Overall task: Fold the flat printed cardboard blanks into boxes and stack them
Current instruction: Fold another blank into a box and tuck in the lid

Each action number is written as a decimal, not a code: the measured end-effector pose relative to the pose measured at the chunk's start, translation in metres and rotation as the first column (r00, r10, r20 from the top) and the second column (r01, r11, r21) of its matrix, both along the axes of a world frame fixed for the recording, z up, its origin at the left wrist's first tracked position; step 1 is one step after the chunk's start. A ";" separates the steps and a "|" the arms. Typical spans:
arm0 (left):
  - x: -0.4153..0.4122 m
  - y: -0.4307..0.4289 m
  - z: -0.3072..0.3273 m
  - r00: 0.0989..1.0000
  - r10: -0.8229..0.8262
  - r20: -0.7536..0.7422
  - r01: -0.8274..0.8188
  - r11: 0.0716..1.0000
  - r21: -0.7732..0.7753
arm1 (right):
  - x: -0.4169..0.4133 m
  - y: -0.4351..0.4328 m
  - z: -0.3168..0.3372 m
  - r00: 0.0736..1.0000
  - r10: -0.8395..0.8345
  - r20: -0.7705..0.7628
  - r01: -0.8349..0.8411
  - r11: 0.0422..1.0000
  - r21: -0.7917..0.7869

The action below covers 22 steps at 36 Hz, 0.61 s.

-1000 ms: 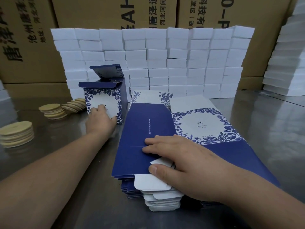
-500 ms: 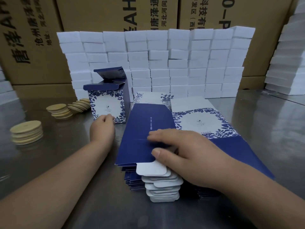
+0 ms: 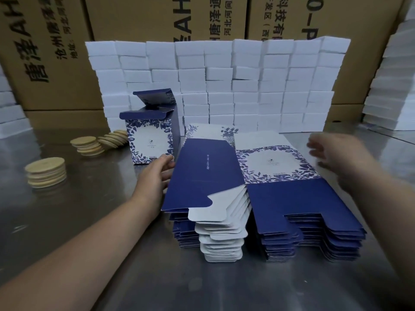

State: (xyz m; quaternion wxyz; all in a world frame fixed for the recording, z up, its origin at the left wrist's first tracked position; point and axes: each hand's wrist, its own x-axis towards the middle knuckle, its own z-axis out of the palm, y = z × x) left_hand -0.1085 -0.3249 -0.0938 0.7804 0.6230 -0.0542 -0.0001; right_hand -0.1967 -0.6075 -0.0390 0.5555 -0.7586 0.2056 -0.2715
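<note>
Since the only container folded up so far is the one box (image 3: 152,140), I'll start there. It stands upright on the steel bench (image 3: 89,232) with its blue floral front facing me and its top flaps open and sticking up. Can't see down inside from this angle, so no idea what's in it.

Just to its right sits the pile of flat blanks (image 3: 325,234), a fat stack with navy panels and white tabs fanned out along the near edge. The top blank (image 3: 206,176) looks like its navy left panel is lifted a bit off the pile, with the floral panel lying flat beside it.

The left hand (image 3: 155,178) is right at the left edge of that navy panel, between the pile and the foot of the box. Its fingertips vanish behind the card, so I can't tell if it's pinching or only touching. The right hand (image 3: 336,156) hovers over the far right side of the pile, blurry, fingers stretched out and holding nothing.

Around it, wooden discs (image 3: 46,173) sit in little stacks on the left, one lot slumped sideways next to the box. Behind everything is a wall of white blocks (image 3: 224,86), then big brown cartons (image 3: 139,19) with Chinese print, and the wall hides their lower halves.
</note>
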 end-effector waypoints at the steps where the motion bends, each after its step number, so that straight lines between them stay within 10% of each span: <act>1: 0.000 -0.001 -0.001 1.000 -0.006 0.015 0.006 1.000 0.000 | 0.003 0.001 -0.005 0.997 0.040 -0.059 -0.039 0.999 0.022; 22: -0.015 -0.007 0.002 0.965 -0.047 0.260 0.008 0.989 0.150 | 0.005 0.003 -0.009 0.997 -0.050 -0.063 0.037 0.978 -0.204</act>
